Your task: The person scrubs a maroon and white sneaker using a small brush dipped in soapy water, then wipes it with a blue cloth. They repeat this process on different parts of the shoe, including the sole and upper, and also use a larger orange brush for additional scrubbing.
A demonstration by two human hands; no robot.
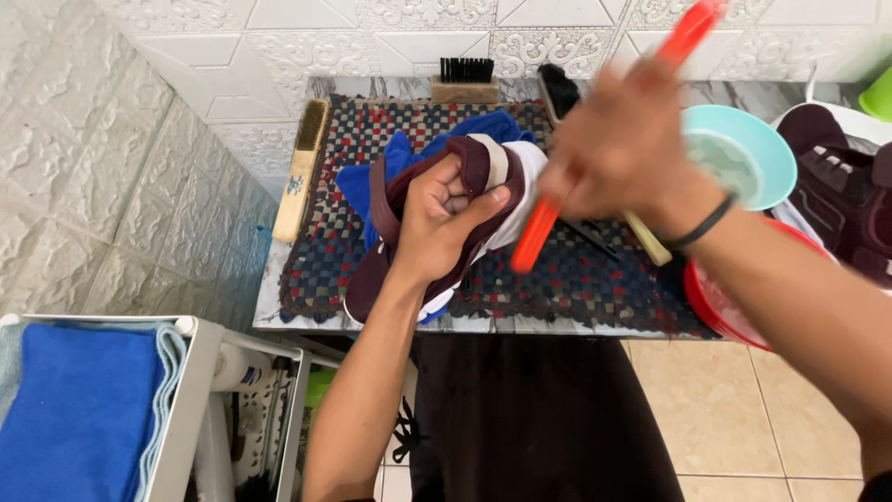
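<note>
The counter (297, 311) carries a woven mat (595, 279) that covers most of its top. On the mat, over a blue cloth (483, 125), lies the maroon shoe (390, 200), its long axis slanting from the near left, low by the counter's edge, up toward the far right. The left hand (437, 223) is pushed into the shoe's mouth from the near side; its grip is closed on the collar, thumb over the tongue, and it props the shoe's pale far end up. The right hand (618, 149) hangs just to the right of that far end, blurred, its grip closed around a red-handled brush (537, 232) whose handle runs steeply from upper right down to lower left, the low tip near the shoe's pale side. So the shoe lies left of and a little below the brush hand, and the left hand is the one on it.

Counted: two shoes, the second maroon one (836, 186) well to the right; one red basin (715, 311) under a teal bowl (743, 149); four brushes in all — the red one, a long wooden one (302, 172) at the mat's left edge, a wooden block brush (465, 79) and a dark one (560, 88) by the wall. Lower left, a rack holds a folded blue towel (79, 409).
</note>
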